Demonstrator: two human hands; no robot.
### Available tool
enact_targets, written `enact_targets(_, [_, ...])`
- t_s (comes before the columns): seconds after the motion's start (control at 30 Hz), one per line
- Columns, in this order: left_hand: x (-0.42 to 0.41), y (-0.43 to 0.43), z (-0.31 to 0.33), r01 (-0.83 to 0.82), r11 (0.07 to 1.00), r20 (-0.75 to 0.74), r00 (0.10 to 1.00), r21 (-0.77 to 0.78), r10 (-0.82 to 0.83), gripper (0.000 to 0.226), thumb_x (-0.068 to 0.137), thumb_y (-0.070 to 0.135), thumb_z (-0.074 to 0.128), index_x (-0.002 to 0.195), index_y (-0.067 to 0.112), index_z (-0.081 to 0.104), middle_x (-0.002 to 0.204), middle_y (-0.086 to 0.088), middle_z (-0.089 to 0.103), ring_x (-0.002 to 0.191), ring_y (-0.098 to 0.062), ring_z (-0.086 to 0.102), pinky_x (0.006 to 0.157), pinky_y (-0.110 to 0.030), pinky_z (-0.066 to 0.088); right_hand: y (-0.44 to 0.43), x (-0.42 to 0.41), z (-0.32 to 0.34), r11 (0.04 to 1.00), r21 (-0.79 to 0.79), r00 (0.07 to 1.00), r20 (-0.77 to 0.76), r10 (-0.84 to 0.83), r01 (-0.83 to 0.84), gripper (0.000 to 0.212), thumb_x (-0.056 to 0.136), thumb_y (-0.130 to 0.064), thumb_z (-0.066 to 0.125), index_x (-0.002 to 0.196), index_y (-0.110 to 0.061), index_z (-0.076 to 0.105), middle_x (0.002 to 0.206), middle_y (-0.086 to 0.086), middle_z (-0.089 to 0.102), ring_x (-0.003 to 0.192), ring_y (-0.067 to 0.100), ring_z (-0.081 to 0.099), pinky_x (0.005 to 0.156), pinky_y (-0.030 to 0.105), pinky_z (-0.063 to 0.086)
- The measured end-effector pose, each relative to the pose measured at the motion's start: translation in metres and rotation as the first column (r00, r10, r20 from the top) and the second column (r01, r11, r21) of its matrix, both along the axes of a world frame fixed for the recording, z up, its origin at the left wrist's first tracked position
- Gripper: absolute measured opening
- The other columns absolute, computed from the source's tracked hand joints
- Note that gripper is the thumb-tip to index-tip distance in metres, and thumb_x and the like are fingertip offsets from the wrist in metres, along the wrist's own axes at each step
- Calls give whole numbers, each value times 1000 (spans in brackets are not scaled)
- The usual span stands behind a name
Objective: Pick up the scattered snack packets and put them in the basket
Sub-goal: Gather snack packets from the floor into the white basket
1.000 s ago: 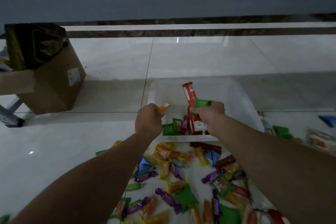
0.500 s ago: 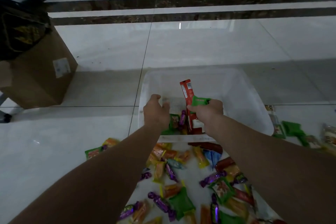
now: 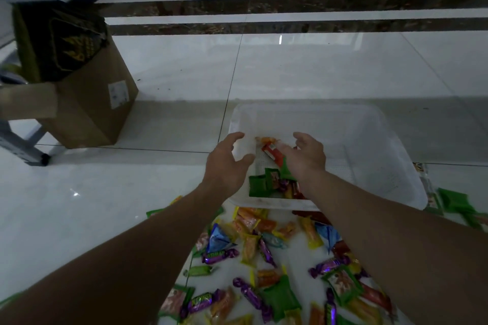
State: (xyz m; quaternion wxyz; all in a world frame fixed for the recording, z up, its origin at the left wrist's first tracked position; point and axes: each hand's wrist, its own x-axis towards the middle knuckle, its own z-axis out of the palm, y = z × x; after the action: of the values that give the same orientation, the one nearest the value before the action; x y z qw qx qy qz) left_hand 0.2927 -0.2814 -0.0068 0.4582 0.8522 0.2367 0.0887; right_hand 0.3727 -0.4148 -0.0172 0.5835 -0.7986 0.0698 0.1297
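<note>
Snack packets [image 3: 280,298] in crinkly green, purple and orange wrappers litter the glossy tiles [image 3: 79,206] between the forearms. Beyond, the left hand [image 3: 224,163] and right hand [image 3: 306,155] hover spread and empty over the translucent plastic basket [image 3: 383,166], with a red packet [image 3: 272,154] and green ones inside; a cardboard box [image 3: 87,113] stands farther left.

Interior with a glossy white tiled floor [image 3: 317,68] crossed by dark marbled strips [image 3: 264,28]. An open cardboard box [image 3: 87,113] bearing a printed label [image 3: 118,94], a grey metal stand foot [image 3: 23,148] and many wrapped snack packets [image 3: 280,295] beside a white basket [image 3: 369,140] suggest a small shop or stockroom.
</note>
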Motion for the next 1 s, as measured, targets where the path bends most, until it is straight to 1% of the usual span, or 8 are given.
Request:
enact_targets(0.17, [-28,22,14,-97,995,13,995,-30,98,47,89,25,66,133,28,50,136,0,52,126,-16,48,100,-30,42,28,-20,11,992,-24,987,105,123,-121,49,91,-24,62,139,-22,48,137,1,53,112,11,52,94,20,41])
enact_targets(0.23, [-45,35,20,-135,990,10,991,-36,136,46,89,26,66,132,28,50,135,-1,53,124,-15,49,97,-28,41,41,-31,17,984,-59,973,149,178,-171,49,91,-24,62,138,-22,48,137,3,54,118,13,53,98,23,42])
enact_targets(0.3, [-64,51,27,-173,984,10,985,-49,174,45,89,25,66,131,28,50,135,-1,53,123,-15,49,100,-32,43,52,-42,24,973,-65,958,168,231,-223,50,91,-23,63,138,-21,48,138,5,52,121,17,53,101,28,43])
enact_targets(0.43, [-92,84,43,-211,977,35,977,-33,212,43,90,24,65,130,29,51,134,2,53,119,-14,50,96,-30,42,66,-61,34,959,-52,939,198,282,-278,52,91,-24,64,139,-22,46,139,3,51,122,16,51,90,21,38])
enact_targets(0.57, [-114,120,57,-240,970,75,968,-29,242,41,90,29,63,129,30,52,135,2,52,118,-14,50,95,-31,43,85,-80,47,937,-85,906,238,349,-338,54,90,-29,65,139,-23,46,139,1,51,121,16,52,94,27,44])
enact_targets(0.7, [-153,147,62,-280,958,98,953,-67,285,37,92,32,60,128,32,54,136,3,52,116,-14,50,96,-32,42,118,-114,57,907,-105,875,238,421,-408,52,90,-32,64,138,-26,46,140,0,50,122,16,51,100,31,44])
enact_targets(0.9, [-243,190,38,-405,911,26,913,-79,408,42,92,37,58,133,31,52,140,2,51,123,-19,50,89,-28,41,183,-190,37,848,-119,831,165,531,-517,55,88,-40,65,138,-28,47,140,-2,49,120,14,52,91,22,39])
enact_targets(1.0, [-294,212,16,-463,885,-8,886,-51,463,42,90,38,60,131,31,54,136,1,54,119,-19,52,92,-26,40,208,-227,23,801,-155,797,102,596,-579,57,86,-39,67,138,-27,47,138,2,51,119,18,54,98,30,44])
